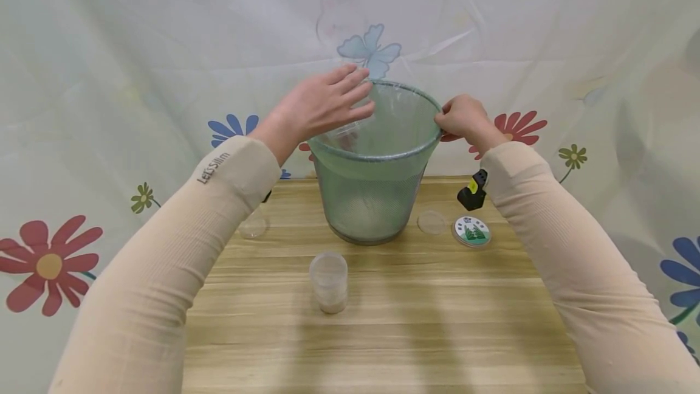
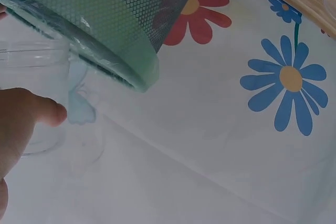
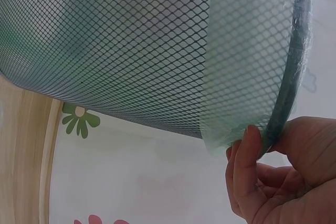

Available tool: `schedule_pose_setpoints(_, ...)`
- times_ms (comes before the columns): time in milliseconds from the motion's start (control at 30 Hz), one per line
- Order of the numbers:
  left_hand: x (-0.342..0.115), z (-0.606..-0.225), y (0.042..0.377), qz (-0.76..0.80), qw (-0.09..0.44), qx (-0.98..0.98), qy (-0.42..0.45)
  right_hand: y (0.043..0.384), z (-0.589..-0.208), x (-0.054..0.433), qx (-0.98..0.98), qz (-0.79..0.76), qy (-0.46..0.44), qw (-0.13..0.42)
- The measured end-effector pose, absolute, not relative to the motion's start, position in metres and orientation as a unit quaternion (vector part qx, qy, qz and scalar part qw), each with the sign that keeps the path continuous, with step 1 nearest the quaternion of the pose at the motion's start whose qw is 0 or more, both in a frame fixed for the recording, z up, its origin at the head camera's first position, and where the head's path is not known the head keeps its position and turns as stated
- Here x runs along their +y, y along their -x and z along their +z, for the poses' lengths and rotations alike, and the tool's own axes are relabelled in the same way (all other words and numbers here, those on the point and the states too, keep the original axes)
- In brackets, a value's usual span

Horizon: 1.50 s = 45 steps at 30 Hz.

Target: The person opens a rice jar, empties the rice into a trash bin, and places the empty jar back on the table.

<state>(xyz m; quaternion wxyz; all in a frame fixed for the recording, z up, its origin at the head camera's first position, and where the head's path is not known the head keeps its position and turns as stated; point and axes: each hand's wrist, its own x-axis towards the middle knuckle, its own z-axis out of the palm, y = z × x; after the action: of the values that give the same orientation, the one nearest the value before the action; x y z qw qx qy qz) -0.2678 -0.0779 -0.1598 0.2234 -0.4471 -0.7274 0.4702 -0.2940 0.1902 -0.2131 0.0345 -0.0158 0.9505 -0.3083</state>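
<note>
A mesh waste bin (image 1: 366, 199) with a thin green plastic liner folded over its rim stands at the back of the table. My right hand (image 1: 465, 117) pinches the right side of the rim and liner, as the right wrist view also shows with its fingers (image 3: 247, 166). Over the bin's left rim is my left hand (image 1: 328, 102), holding a clear plastic jar (image 2: 37, 72); the thumb lies against the jar's side in the left wrist view. In the head view, that hand mostly hides the jar.
Another clear jar (image 1: 329, 284) stands on the wooden table (image 1: 383, 333) in front of the bin. Clear round lids lie left (image 1: 253, 224) and right (image 1: 432, 222) of it. A round printed lid (image 1: 471, 231) lies farther right. A flowered curtain (image 1: 246, 29) hangs behind.
</note>
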Motion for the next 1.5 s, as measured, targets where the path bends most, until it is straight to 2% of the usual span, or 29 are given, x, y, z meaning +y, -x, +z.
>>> schedule_pose_setpoints(300, -0.074, -0.161, 0.263, 0.567, 0.245, -0.651, 0.441, 0.295, -0.214, 0.19, 0.953, -0.299, 0.025, 0.031)
schedule_pose_setpoints(700, -0.072, -0.164, 0.26, 0.597, 0.255, -0.627, 0.431, 0.293, -0.212, 0.19, 0.953, -0.3, 0.028, 0.029)
schedule_pose_setpoints(1367, -0.09, -0.176, 0.266, 0.45, 0.285, -0.753, 0.386, 0.295, -0.215, 0.192, 0.953, -0.3, 0.026, 0.03)
schedule_pose_setpoints(1500, -0.092, -0.178, 0.266, 0.409, 0.276, -0.788, 0.367, 0.295, -0.215, 0.192, 0.953, -0.301, 0.024, 0.03)
